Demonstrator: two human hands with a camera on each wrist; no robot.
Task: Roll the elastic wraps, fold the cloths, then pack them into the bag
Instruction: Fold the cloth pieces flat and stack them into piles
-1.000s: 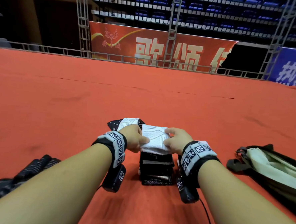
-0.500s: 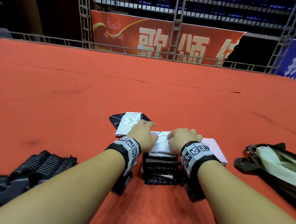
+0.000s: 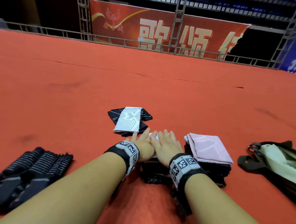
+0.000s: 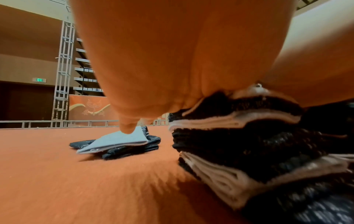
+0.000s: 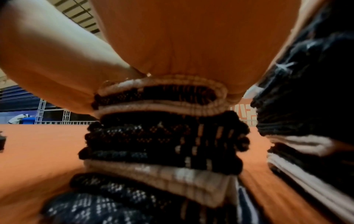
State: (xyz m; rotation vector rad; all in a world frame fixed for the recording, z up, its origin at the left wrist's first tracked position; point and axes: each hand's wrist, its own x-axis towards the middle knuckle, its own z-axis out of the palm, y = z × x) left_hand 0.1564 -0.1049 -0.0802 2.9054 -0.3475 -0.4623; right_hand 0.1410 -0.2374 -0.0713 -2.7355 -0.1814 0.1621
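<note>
1. Folding stage near done: rolled wraps [image 3: 25, 170] lying far left on the red floor [image 3: 162, 95].
2. Left hand [image 3: 142, 146] flat, fingers [image 3: 145, 133] straight, pressing the centre stack of folded cloths [image 3: 154, 177].
3. Right hand [image 3: 167, 148] likewise flat, gripping nothing.
4. Next, probably: lifting stacks rightward, past the pink-topped stack [image 3: 209, 148], into the bag [image 3: 279, 165].

My two hands [image 3: 156, 147] cover nearly all of the top cloth [image 3: 154, 136] on the stack, so I can't read its folds. The bag [image 3: 279, 165] and the rolled wraps [image 3: 27, 170] run off the frame edges. Both wrist views are blurred up close.
</note>
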